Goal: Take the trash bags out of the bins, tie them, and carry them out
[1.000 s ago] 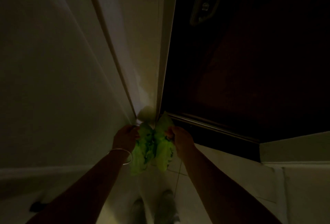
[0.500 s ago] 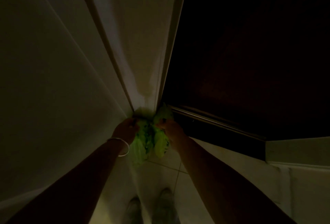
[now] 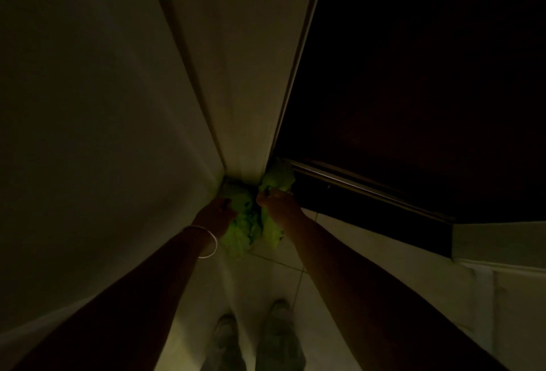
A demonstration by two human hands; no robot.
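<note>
Fingers (image 3: 226, 203) of left hand (image 3: 214, 214) and right hand (image 3: 279, 206) clench bright green trash bag (image 3: 251, 223). I watch hands now lower, nearer floor corner beside dark door (image 3: 413, 75); set-down looks imminent.

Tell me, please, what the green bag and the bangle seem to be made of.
Bag: looks like thin plastic film, slightly translucent; it crumples into fine folds between the left hand and right hand.
Bangle: probably polished metal, a thin ring with a bright glint; dim light leaves it uncertain.
</note>
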